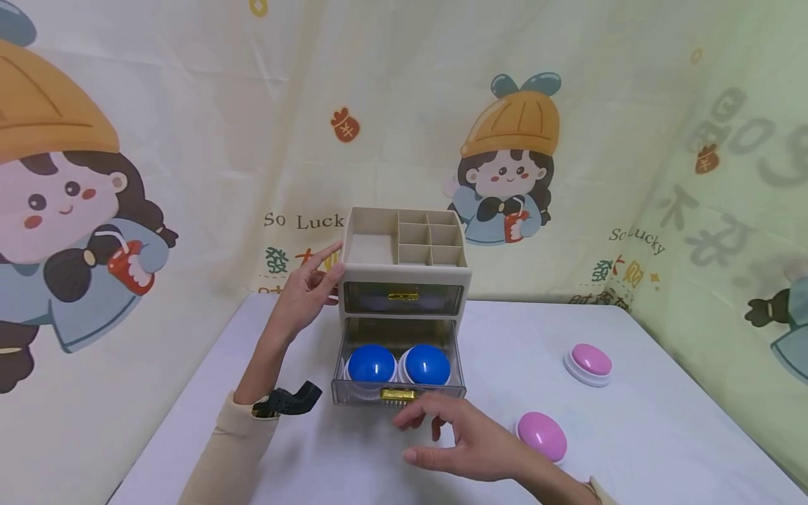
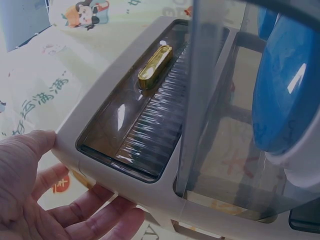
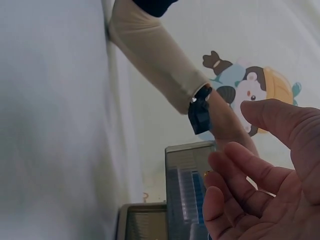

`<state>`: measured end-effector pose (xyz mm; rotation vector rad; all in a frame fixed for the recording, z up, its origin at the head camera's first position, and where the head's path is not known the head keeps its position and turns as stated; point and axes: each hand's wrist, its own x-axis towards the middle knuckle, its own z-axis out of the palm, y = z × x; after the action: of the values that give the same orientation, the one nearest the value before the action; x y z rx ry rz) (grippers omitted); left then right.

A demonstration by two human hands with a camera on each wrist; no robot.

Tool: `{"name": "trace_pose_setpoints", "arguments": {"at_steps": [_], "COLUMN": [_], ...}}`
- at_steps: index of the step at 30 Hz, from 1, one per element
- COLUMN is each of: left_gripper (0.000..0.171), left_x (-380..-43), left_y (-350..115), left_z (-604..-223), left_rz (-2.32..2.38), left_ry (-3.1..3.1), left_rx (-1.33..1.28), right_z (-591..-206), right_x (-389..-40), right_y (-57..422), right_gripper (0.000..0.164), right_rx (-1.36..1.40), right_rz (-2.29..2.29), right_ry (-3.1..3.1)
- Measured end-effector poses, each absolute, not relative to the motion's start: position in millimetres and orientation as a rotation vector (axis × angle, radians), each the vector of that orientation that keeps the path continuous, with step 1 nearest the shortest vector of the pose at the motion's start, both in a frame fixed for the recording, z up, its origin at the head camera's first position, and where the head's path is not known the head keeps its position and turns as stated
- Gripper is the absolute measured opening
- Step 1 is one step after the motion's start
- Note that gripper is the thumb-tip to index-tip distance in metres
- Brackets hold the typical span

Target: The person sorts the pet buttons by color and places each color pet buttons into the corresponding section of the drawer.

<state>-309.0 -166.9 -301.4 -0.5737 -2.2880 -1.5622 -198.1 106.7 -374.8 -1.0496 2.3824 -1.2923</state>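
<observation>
A cream desktop organizer [image 1: 406,272] stands on the table, its upper drawer [image 1: 366,298] closed and its clear lower drawer [image 1: 356,394] pulled out. Two round blue-domed buttons with white bases, a left one [image 1: 371,363] and a right one [image 1: 427,365], sit side by side in the lower drawer. My left hand [image 1: 299,298] rests against the organizer's left side, thumb at the front edge and fingers spread along the wall [image 2: 75,150]. Just in front of the lower drawer's gold handle [image 1: 398,395], my right hand [image 1: 476,440] hovers with loosely bent fingers and holds nothing.
Two pink-domed buttons lie on the white table [image 1: 505,337] to the right: a near one [image 1: 543,436] beside my right wrist and a farther one [image 1: 591,359]. Open compartments [image 1: 413,235] top the organizer. A printed curtain [image 1: 404,161] hangs behind.
</observation>
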Motion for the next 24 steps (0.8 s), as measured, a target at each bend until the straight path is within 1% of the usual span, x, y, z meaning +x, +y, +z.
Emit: {"name": "trace_pose_setpoints", "arguments": {"at_steps": [5, 9, 17, 21, 24], "left_gripper": [0.052, 0.052, 0.052, 0.051, 0.051], "left_x": [-308.8, -310.1, -318.2, -320.4, -322.1], "left_y": [-166.5, -167.5, -172.0, -173.2, -174.3], "left_z": [-299.8, -301.3, -303.3, -301.9, -300.8], "left_rz": [-1.557, -1.569, -1.595, -1.588, -1.59], "left_ry": [-2.296, -2.293, -2.287, -2.292, -2.294], "left_rx": [-0.563, -0.564, -0.58, -0.577, -0.578], "right_z": [-379.1, -385.8, -403.0, -406.0, -406.6], "right_x": [-200.9, -204.2, -213.3, -218.3, -222.3], "right_y": [105.1, 103.3, 93.1, 89.3, 87.4], "right_gripper": [0.026, 0.024, 0.046, 0.047, 0.045], "right_rx": [-1.027, -0.875, -0.46, -0.34, -0.306], "right_rz": [-1.339, -1.472, -1.768, -1.839, -1.866], "right_ry": [2.28, 2.031, 1.532, 1.468, 1.469]}}
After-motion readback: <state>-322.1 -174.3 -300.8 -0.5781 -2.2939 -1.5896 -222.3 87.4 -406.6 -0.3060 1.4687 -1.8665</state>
